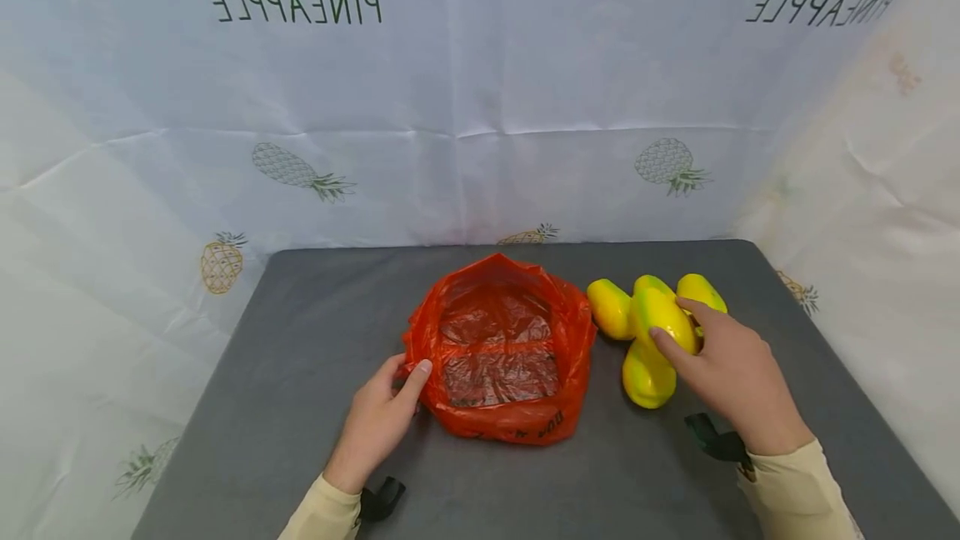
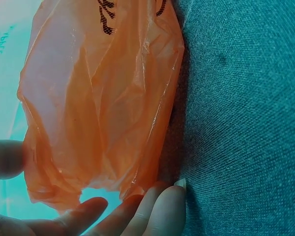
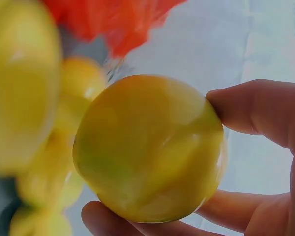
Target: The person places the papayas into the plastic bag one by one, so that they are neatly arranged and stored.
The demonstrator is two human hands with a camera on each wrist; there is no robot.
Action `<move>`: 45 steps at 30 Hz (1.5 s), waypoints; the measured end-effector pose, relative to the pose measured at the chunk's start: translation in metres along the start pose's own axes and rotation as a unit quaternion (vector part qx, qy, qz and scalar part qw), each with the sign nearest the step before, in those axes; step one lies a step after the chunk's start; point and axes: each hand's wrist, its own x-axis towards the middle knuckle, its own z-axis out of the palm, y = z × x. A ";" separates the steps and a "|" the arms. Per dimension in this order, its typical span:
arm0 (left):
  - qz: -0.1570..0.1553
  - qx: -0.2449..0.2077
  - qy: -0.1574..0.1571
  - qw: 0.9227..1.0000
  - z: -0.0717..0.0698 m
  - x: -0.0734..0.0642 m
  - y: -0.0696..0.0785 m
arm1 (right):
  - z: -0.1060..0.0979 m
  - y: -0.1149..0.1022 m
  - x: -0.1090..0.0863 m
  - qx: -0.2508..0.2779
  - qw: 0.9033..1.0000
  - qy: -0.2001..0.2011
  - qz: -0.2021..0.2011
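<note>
A red plastic bag (image 1: pixel 498 419) stands with its mouth spread wide at the middle of the table; its visible inside holds nothing. My left hand (image 1: pixel 382 415) pinches the left edge of its rim between thumb and fingers. In the left wrist view, the fingertips (image 2: pixel 167 209) lie against the thin bag side (image 2: pixel 103 123). To the bag's right, my right hand (image 1: pixel 738 369) grips a glossy yellow-green mango (image 1: pixel 663 319). The right wrist view shows this mango (image 3: pixel 150 147) between thumb and fingers. Several like mangoes lie around and under it, one nearer mango (image 1: pixel 648 377) among them.
A dark grey cloth covers the table (image 1: pixel 315 315). White pineapple-print curtain (image 1: pixel 480 90) hangs behind it and along both sides. One mango (image 1: pixel 611 309) lies close to the bag's right side, another mango (image 1: pixel 701 290) farther right. Dark straps (image 1: pixel 716 438) circle the wrists.
</note>
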 end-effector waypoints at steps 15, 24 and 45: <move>0.004 0.012 0.007 1.000 0.001 -0.003 0.001 | 0.038 -0.096 0.034 0.082 0.993 -0.003 -0.084; 0.002 0.001 -0.004 1.000 0.003 -0.003 -0.001 | 0.069 -0.133 0.049 0.082 0.990 -0.028 -0.109; 0.017 -0.010 -0.004 1.000 -0.002 -0.002 -0.002 | 0.104 -0.181 0.089 0.058 0.985 -0.077 -0.141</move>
